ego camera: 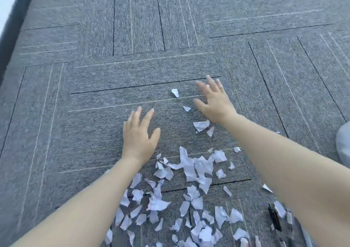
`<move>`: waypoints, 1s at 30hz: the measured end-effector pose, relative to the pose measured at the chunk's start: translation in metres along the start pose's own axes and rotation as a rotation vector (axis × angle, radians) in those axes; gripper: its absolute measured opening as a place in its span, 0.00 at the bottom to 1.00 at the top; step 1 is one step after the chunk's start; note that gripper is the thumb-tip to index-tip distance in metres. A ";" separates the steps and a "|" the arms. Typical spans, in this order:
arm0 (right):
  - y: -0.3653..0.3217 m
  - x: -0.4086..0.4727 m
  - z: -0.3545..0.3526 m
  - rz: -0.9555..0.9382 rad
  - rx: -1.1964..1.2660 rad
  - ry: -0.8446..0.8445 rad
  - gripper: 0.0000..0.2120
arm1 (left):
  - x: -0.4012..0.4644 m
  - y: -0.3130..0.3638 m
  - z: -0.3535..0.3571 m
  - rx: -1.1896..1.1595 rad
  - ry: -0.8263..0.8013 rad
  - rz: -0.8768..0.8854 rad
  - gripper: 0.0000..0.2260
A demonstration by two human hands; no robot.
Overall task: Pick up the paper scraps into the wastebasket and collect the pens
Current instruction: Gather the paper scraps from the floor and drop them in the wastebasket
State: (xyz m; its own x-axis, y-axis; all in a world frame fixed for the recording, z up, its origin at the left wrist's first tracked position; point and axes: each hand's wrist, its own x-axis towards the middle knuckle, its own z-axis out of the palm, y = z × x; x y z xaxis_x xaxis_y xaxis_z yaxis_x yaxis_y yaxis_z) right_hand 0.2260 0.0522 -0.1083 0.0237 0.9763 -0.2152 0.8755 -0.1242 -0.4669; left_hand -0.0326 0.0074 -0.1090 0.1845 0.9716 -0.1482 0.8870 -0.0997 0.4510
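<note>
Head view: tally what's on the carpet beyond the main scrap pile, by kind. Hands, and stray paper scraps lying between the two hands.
Hands: 2, left hand and right hand, both open and empty
Stray paper scraps between them: 2, upper scrap and lower scrap
Total: 4

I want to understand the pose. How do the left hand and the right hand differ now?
The right hand reaches farther out than the left hand. Two small paper scraps lie just beside the right hand; the left hand has bare carpet around its fingers. Both are open, palm down, fingers spread, holding nothing.
</note>
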 end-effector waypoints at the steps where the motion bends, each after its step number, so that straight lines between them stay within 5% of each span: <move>1: -0.001 0.014 -0.001 0.014 0.012 -0.033 0.30 | 0.010 -0.002 -0.003 0.020 -0.036 -0.003 0.26; 5: -0.016 0.030 0.002 -0.065 -0.005 -0.120 0.27 | 0.060 0.015 -0.009 -0.052 -0.207 0.063 0.31; 10: -0.019 -0.027 0.016 -0.272 0.048 -0.014 0.18 | 0.104 0.064 -0.001 -0.089 -0.387 0.164 0.31; 13: -0.014 -0.058 0.018 -0.397 0.086 0.121 0.13 | 0.098 0.073 0.010 -0.139 -0.310 0.206 0.24; 16: -0.009 -0.043 0.011 -0.231 0.174 0.282 0.14 | 0.065 0.068 0.016 -0.201 -0.157 0.345 0.18; 19: -0.007 -0.015 0.005 -0.087 0.134 0.058 0.21 | 0.027 0.061 0.018 -0.302 -0.126 0.431 0.16; 23: -0.006 -0.048 0.018 -0.351 0.037 -0.174 0.21 | -0.005 0.042 0.010 -0.340 -0.012 0.355 0.12; 26: -0.002 -0.113 0.031 -0.457 0.078 -0.231 0.21 | -0.021 0.015 0.002 -0.049 0.081 0.285 0.14; 30: 0.000 -0.169 0.035 -0.499 0.190 -0.266 0.20 | -0.038 -0.024 -0.002 0.130 -0.085 0.036 0.27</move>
State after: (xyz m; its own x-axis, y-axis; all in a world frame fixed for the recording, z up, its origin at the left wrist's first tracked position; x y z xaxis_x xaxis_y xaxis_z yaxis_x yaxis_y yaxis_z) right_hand 0.2049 -0.1186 -0.1015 -0.5119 0.8496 -0.1265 0.6476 0.2850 -0.7067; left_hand -0.0617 -0.0264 -0.1126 0.2471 0.9459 -0.2102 0.9255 -0.1661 0.3404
